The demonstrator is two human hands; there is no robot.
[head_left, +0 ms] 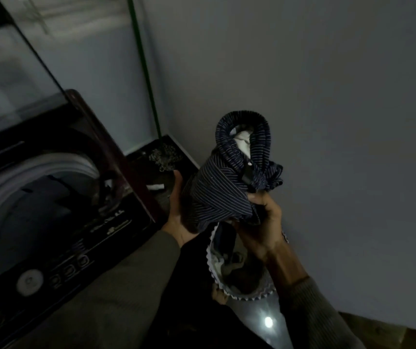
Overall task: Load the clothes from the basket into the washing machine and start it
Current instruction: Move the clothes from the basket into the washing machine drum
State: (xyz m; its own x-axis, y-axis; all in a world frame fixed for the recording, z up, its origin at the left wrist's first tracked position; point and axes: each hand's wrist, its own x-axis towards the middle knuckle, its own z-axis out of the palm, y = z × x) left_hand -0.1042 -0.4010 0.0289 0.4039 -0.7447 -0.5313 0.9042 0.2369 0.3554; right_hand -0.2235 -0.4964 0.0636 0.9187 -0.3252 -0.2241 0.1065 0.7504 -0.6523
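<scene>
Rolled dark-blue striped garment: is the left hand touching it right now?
Touching. Head view: the left hand cups the rolled dark-blue striped garment from the side, thumb against the cloth.

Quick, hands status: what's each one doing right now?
Left hand: closed, cradling the striped garment.
Right hand: closed, grip on the same garment's lower end.

2 hands, the left hand point(176, 219) and the right hand point(261, 229); 1 striped garment point(223, 190); 1 basket point(220, 283); 1 washing machine point(116, 222) with 1 round dial point(29, 282) and 3 buttons point(69, 269); 1 mop point(162, 154).
</scene>
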